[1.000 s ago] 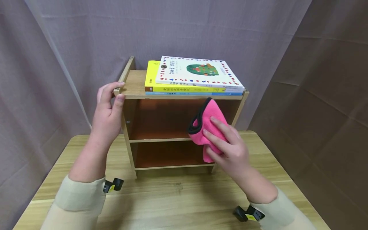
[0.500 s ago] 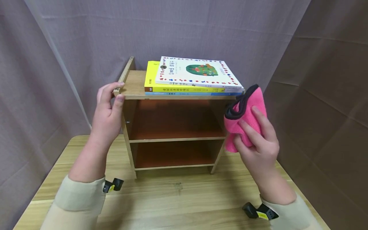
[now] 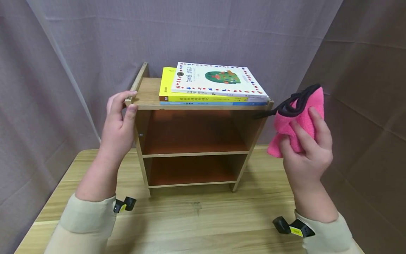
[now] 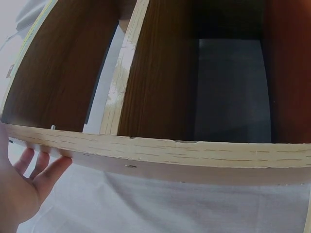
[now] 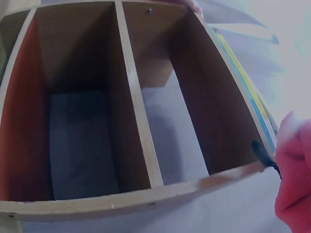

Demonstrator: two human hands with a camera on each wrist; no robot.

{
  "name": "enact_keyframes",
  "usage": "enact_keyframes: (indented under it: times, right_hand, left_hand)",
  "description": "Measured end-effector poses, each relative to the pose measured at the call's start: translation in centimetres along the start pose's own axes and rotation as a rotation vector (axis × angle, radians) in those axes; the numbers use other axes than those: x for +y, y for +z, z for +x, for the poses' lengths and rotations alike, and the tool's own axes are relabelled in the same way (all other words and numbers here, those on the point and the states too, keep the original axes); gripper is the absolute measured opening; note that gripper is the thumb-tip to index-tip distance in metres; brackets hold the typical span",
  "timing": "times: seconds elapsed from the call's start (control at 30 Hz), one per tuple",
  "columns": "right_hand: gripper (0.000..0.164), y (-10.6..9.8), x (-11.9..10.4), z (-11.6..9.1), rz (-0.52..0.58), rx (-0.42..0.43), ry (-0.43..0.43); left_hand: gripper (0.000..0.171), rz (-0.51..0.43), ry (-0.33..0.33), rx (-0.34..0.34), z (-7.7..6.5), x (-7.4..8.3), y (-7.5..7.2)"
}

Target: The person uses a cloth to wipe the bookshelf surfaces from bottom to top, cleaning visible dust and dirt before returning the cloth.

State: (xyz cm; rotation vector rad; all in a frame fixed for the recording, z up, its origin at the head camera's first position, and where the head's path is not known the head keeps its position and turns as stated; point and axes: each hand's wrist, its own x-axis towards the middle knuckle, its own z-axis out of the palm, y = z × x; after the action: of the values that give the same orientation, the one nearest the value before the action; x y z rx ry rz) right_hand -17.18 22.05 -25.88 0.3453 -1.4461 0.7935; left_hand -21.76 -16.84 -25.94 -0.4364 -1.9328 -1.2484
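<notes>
A small wooden shelf unit stands on the table, its two compartments facing me. My left hand grips the top front corner of its left side panel, thumb in front and fingers over the edge; the left wrist view shows fingers against the panel's outer face. My right hand holds a bunched pink cloth with black edging, out past the shelf's upper right corner. A black strip of the cloth trails left across the right panel's front edge. In the right wrist view the pink cloth shows at the right edge.
Several books lie stacked on the shelf's top: a white one uppermost, a yellow one under it and blue spines below. The wooden table extends in front. Grey cloth hangs behind and on both sides.
My right hand has carried the pink cloth from in front of the shelf opening, rightward and slightly up, past the right panel. The left hand, shelf and books look the same.
</notes>
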Motion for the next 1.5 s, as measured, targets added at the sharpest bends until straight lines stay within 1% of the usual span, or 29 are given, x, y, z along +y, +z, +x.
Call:
enact_keyframes:
  times: [0.17, 0.27, 0.4, 0.53, 0.7, 0.8, 0.9, 1.17, 1.3, 1.43, 1.5]
  right_hand:
    - [0.026, -0.1, 1.2, 0.5, -0.01, 0.035, 0.026]
    - [0.025, 0.1, 1.4, 0.5, -0.004, 0.028, 0.048]
    - [0.025, 0.7, 1.0, 0.2, 0.026, -0.007, 0.069]
    - [0.026, 1.4, 1.3, -0.3, 0.029, -0.079, 0.068]
    - [0.033, 2.3, 2.7, -1.1, -0.002, -0.189, 0.069]
    - [0.039, 2.7, 3.3, -1.5, -0.01, -0.24, 0.093]
    - [0.045, 3.0, 3.7, -1.9, -0.017, -0.272, 0.111]
    - [0.049, 3.9, 4.0, -2.7, 0.021, -0.272, 0.104]
    - [0.052, 4.1, 3.9, -2.9, 0.016, -0.276, 0.103]
    - [0.054, 4.2, 3.7, -3.2, 0.016, -0.274, 0.109]
    - [0.054, 4.2, 3.1, -3.3, 0.018, -0.269, 0.116]
  left_hand:
    - [0.032, 0.0, 0.002, -0.001, 0.0, 0.0, 0.0]
    - [0.032, 0.002, -0.001, -0.003, 0.0, 0.0, 0.0]
    - [0.032, 0.003, -0.001, -0.004, 0.0, 0.0, 0.0]
    - [0.032, 0.005, 0.007, 0.0, 0.0, -0.1, 0.0]
    - [0.032, 0.004, 0.008, -0.001, 0.0, -0.2, 0.0]
    - [0.032, 0.001, 0.006, -0.004, 0.0, -0.2, 0.0]
    - [0.032, 0.0, 0.004, -0.003, 0.0, -0.2, 0.0]
    - [0.033, 0.004, -0.009, -0.008, -0.1, -0.1, 0.0]
    - [0.033, 0.004, -0.007, -0.008, -0.1, -0.1, 0.1]
    - [0.032, 0.003, -0.007, -0.008, -0.1, -0.1, 0.0]
    - [0.032, 0.002, -0.008, -0.009, 0.0, -0.1, 0.0]
